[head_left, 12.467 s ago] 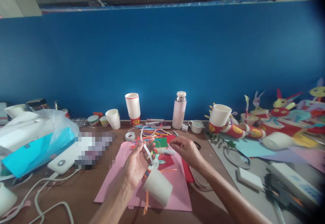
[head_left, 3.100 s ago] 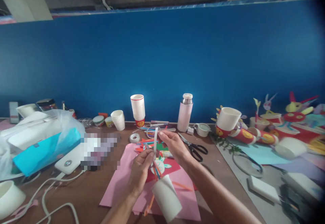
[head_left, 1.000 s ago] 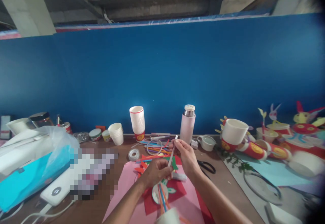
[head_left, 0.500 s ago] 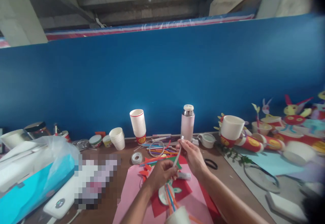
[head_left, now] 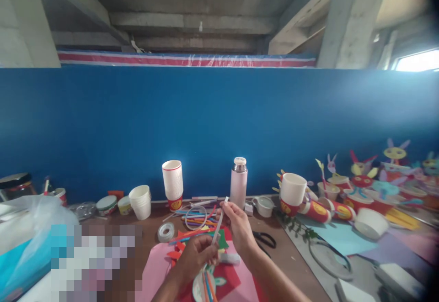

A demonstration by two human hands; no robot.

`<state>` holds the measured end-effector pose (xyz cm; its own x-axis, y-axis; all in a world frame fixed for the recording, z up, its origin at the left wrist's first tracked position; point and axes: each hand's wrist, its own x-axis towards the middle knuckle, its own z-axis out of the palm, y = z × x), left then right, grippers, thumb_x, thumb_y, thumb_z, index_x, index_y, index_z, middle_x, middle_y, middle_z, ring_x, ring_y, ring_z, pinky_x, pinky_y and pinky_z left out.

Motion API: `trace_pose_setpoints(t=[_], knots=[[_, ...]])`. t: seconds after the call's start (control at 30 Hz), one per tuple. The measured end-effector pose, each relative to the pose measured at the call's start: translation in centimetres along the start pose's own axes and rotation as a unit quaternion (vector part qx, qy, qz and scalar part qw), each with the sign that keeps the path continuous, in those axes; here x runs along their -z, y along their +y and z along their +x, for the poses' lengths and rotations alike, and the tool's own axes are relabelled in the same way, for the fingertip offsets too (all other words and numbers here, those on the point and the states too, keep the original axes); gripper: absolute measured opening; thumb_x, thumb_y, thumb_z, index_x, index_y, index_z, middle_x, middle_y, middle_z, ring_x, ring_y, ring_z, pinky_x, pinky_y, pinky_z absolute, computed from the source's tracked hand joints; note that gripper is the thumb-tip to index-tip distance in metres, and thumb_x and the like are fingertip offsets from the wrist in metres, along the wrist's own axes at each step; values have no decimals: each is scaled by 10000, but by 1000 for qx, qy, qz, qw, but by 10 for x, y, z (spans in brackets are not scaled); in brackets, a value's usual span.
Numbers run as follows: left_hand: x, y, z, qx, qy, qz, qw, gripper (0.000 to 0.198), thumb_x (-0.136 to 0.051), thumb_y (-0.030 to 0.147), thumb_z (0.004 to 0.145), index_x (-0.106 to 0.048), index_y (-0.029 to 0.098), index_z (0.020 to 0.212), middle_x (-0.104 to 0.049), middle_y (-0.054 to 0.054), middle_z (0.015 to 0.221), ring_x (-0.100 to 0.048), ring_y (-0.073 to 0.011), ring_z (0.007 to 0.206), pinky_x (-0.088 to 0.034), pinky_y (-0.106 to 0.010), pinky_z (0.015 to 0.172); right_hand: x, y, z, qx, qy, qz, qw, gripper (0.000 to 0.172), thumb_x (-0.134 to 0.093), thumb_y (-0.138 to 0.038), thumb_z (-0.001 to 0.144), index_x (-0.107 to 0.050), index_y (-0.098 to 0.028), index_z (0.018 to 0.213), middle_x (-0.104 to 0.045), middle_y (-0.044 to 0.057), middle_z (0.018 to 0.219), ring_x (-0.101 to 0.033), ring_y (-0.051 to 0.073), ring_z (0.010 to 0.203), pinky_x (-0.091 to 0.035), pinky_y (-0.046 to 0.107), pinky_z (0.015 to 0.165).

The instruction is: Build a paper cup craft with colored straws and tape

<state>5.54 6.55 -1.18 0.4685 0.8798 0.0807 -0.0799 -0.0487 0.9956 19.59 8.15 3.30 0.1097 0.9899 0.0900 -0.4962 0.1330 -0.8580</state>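
A narrow white strip (head_left: 217, 231), like a piece of tape, runs slantwise between my two hands over the papers. My left hand (head_left: 199, 254) pinches its lower end. The upper end sits between the fingertips of my right hand (head_left: 240, 229). Below my left hand lie a pale cut-out (head_left: 198, 288) with green marks and several orange and blue sticks (head_left: 207, 287), partly cut off by the frame. A translucent tube (head_left: 229, 258) lies beside my hands on red paper (head_left: 228, 280) over pink paper (head_left: 156, 265).
A tape roll (head_left: 166, 232) lies to the left, black-handled scissors (head_left: 265, 239) to the right. Along the blue panel (head_left: 206, 110) stand stacked paper cups (head_left: 172, 178) and a pink thermos (head_left: 238, 183). Several decorated cups (head_left: 360, 194) fill the right side.
My view has tilted up and turned right, so the scene sits lower and further left. Both hands keep the white strip. The white cup at the bottom has left the view.
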Motion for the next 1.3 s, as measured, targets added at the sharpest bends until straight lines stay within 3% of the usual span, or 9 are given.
trace_pose_setpoints(t=[0.17,0.4,0.67,0.83,1.0,1.17,1.3], knots=[[-3,-2,1,-12,14,-1,1000,310,-620,429,728,-597,132,642,-582,3,544,-479,-110,496,-347,-238,524,-4,4,2,7,-12,3,1000,365,-647,-507,681,-593,-167,802,-630,17,645,-566,147,564,-418,241,532],[-8,-1,-4,-21,22,-3,1000,244,-621,375,745,-651,134,716,-618,-18,606,-510,-134,562,-369,-251,568,-5,13,10,11,-3,4,1000,324,-627,-483,708,-586,-167,765,-585,-8,608,-509,110,517,-389,211,496],[-14,-2,-1,-18,4,-6,1000,253,-610,377,761,-673,137,807,-641,-36,650,-542,-149,591,-389,-260,573,-18,3,6,7,1,56,998,274,-626,-433,724,-557,-171,765,-520,-44,556,-479,73,453,-352,175,434],[-19,6,-6,-11,-9,-26,1000,335,-498,417,828,-681,136,844,-671,-72,717,-575,-172,641,-424,-285,617,-18,-5,3,-7,8,69,998,307,-670,-436,667,-560,-162,752,-512,-51,550,-439,51,412,-304,159,382],[-22,9,-10,2,40,-40,998,411,-413,458,852,-668,142,916,-692,-89,745,-605,-193,688,-444,-310,667,-21,-10,2,-2,-1,83,997,295,-678,-412,665,-572,-151,753,-500,-56,549,-406,30,402,-286,143,378],[-16,0,-2,5,81,-10,997,484,-492,534,769,-626,145,1024,-699,-84,710,-612,-196,646,-438,-300,615,-23,-13,-1,-3,-27,85,996,273,-668,-392,688,-588,-140,758,-483,-52,555,-383,18,399,-249,138,364],[-4,4,3,16,99,42,994,464,-559,511,708,-619,175,1021,-693,-88,870,-612,-215,801,-440,-284,648,-20,-18,1,1,-36,83,996,264,-657,-391,706,-602,-143,778,-482,-51,556,-386,18,399,-240,142,361]])
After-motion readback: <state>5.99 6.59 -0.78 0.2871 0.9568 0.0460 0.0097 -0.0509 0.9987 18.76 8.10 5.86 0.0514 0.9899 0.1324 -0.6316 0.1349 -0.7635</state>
